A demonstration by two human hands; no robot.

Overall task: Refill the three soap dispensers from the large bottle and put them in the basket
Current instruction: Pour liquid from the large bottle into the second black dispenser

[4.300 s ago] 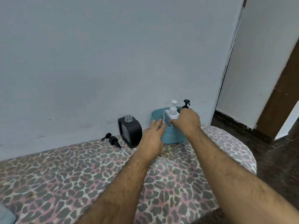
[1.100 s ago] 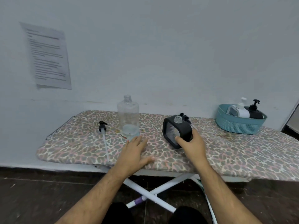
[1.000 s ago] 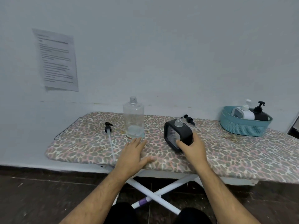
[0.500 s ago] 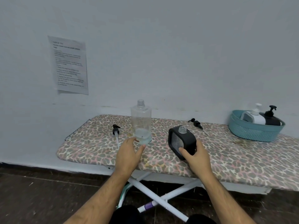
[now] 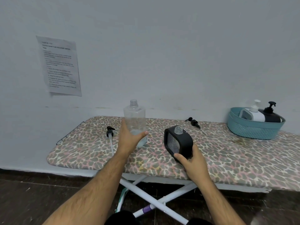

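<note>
A large clear bottle (image 5: 135, 117), uncapped and nearly empty, stands on the leopard-print ironing board (image 5: 227, 156). My left hand (image 5: 129, 138) grips its lower part. My right hand (image 5: 192, 161) holds the lower corner of a black square dispenser (image 5: 178, 142) with an open neck, tilted on the board. Its black pump (image 5: 194, 122) lies behind it. A teal basket (image 5: 253, 129) at the far right holds a white dispenser (image 5: 252, 113) and a black dispenser (image 5: 271, 115).
A long pump with a dip tube (image 5: 110, 137) lies left of the clear bottle. A printed sheet (image 5: 60, 67) hangs on the wall. The board's white crossed legs (image 5: 151, 200) stand over a dark floor below.
My left hand moved from flat on the board to around the clear bottle. My right hand keeps its hold on the black dispenser. The view shifted left and back from the basket.
</note>
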